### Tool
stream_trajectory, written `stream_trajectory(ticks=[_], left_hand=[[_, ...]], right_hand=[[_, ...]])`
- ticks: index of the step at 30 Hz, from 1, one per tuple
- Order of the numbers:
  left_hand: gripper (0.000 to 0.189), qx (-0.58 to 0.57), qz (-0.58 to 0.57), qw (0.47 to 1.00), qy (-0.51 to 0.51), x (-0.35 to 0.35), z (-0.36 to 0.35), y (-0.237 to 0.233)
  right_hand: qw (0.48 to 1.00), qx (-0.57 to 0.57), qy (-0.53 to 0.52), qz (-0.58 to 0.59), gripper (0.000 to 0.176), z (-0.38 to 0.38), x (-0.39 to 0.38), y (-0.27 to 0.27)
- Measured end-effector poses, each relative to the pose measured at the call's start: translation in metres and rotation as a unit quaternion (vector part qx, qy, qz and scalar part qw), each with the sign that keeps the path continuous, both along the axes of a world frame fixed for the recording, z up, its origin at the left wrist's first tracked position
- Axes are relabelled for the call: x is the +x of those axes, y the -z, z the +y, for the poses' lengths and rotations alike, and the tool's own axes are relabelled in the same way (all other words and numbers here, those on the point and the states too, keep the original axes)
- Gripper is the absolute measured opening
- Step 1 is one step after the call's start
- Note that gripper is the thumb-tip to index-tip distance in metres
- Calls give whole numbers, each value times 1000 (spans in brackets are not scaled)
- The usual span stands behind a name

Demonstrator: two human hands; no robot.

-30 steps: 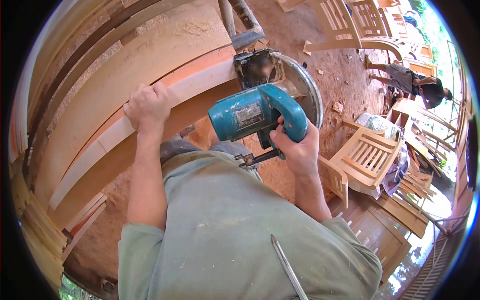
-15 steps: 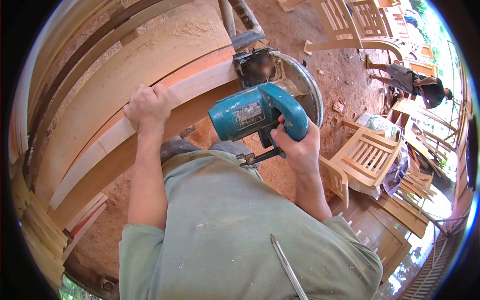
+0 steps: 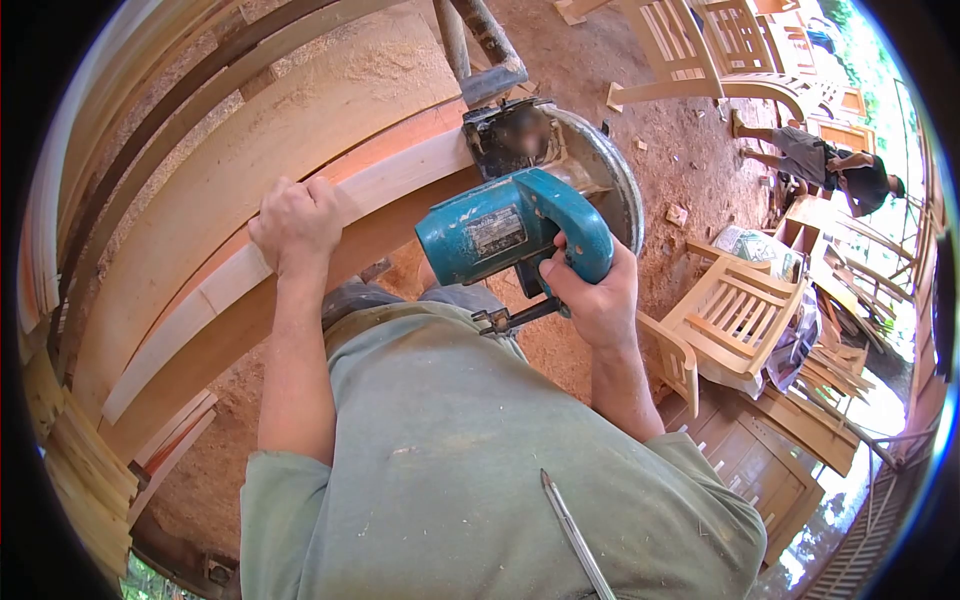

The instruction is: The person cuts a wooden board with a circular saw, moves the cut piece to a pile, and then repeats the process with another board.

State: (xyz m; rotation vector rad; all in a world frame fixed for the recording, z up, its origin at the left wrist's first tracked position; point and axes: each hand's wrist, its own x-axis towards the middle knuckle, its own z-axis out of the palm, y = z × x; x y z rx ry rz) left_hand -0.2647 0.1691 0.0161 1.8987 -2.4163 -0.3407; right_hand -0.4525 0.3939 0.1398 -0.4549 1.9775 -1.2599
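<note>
My right hand [image 3: 598,290] is wrapped round the rear handle of a teal circular saw [image 3: 490,230]. The saw's round metal guard [image 3: 610,180] is at its far side, and its dark base meets the right end of a pale wood strip [image 3: 410,168]. My left hand [image 3: 298,225] is closed on that strip's edge, with the fingertips hidden beneath the knuckles. Beyond the strip lies a wide plank [image 3: 300,120] dusted with sawdust. Where the blade touches the wood cannot be seen.
Metal pipe legs [image 3: 485,35] stand beyond the saw. A slatted wooden chair [image 3: 725,315] is at the right, near stacked wood scraps [image 3: 830,370]. Another person [image 3: 830,165] stands further off at the upper right. Long boards [image 3: 85,440] lie at the lower left.
The saw and my right hand have shifted very slightly left against the wood. My left hand keeps its hold in nearly the same place.
</note>
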Motion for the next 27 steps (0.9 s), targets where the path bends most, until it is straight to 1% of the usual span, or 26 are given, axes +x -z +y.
stream_trajectory(ticks=[4,12,22,27], left_hand=[[41,0,1,1000,1,-1,1,-2],[40,14,5,1000,-1,0,0,0],[38,22,10,1000,4,1,1,-1],[38,14,12,1000,13,1,3,-1]], right_hand=[[1000,2,-3,0,18,-2,-1,0],[1000,-6,-4,-29,27,-3,-5,4],[999,-16,-8,-26,27,-7,-5,6],[1000,-16,-12,-19,24,-8,-6,6]])
